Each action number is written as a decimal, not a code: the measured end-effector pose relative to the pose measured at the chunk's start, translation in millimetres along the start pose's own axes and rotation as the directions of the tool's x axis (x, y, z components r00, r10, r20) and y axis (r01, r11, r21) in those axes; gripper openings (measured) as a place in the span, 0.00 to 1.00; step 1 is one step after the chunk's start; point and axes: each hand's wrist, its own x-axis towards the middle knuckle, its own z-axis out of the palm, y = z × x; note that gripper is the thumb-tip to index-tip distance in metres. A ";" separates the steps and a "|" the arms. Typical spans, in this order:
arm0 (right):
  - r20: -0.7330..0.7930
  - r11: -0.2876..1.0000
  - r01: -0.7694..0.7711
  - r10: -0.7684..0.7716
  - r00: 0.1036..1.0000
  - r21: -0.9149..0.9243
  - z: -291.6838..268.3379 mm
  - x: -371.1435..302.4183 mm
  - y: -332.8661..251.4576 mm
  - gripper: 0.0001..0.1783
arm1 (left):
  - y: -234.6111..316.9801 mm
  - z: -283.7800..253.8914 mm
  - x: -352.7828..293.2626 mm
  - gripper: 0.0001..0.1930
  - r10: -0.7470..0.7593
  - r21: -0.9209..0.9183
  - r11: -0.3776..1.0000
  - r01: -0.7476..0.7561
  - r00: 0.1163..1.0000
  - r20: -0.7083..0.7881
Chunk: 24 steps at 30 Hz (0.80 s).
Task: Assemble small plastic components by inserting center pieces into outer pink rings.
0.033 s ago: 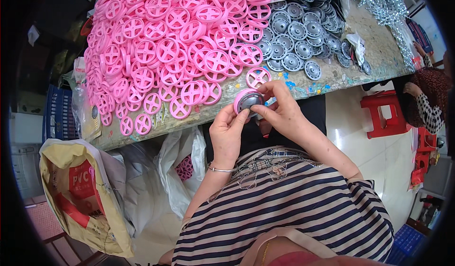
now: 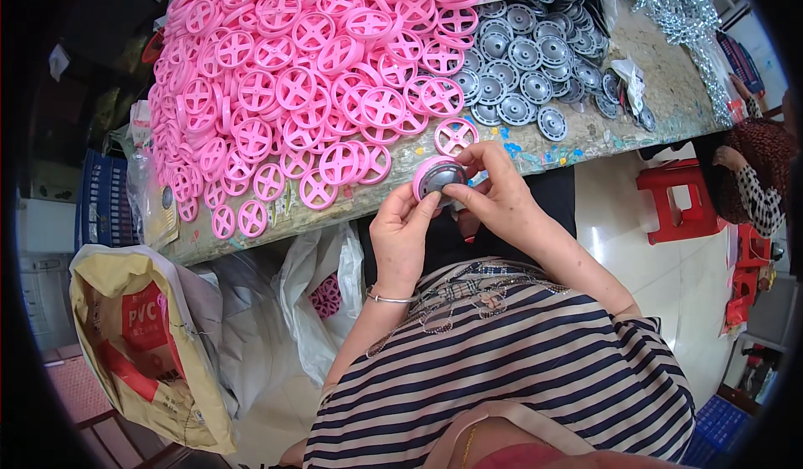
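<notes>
Just off the table's front edge, my two hands hold a pink plastic wheel (image 2: 419, 182) with a grey hubcap-like disc (image 2: 447, 178) lying against its face. My left hand (image 2: 400, 237) grips the left and lower rim, its thumb at the bottom of the disc. On the right side, the fingers of my right hand (image 2: 500, 191) curl behind the rim while its thumb presses the disc's lower face. Whether the disc sits fully inside the wheel, I cannot tell. One loose pink wheel (image 2: 456, 137) lies on the table right above my hands.
A big heap of pink four-spoked wheels (image 2: 294, 89) covers the table's left and middle. Grey discs (image 2: 524, 54) are piled to its right, beside silvery tinsel (image 2: 669, 5). Below the edge stand an open woven sack (image 2: 201, 360) and a white plastic bag (image 2: 293, 302). A red stool (image 2: 682, 201) and another person's arm (image 2: 757, 189) are at right.
</notes>
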 end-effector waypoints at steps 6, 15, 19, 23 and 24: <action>-0.034 0.999 0.033 -0.032 0.999 0.011 0.1 1.6 5.7 0.15 | -3.3 -0.1 1.2 0.13 0.030 -0.003 1.000 -0.030 1.000 -0.006; -0.005 0.788 -0.221 0.273 0.962 0.575 -39.4 11.1 5.1 0.12 | -0.7 -12.1 7.1 0.18 -0.054 -0.326 0.944 0.051 0.999 -0.001; 0.179 0.808 -0.347 0.297 0.938 0.476 -13.4 4.2 0.4 0.20 | -8.1 -8.3 4.4 0.21 -0.115 -0.277 0.950 0.142 0.987 0.112; 0.254 0.817 -0.370 0.282 0.925 0.442 -5.8 4.6 -7.6 0.21 | -10.5 -9.6 6.5 0.15 0.051 0.092 0.994 -0.059 0.995 0.088; 0.225 0.838 -0.367 0.298 0.928 0.404 -8.2 5.6 -5.4 0.21 | -8.0 -13.8 6.5 0.15 0.028 0.107 0.993 -0.043 0.990 0.141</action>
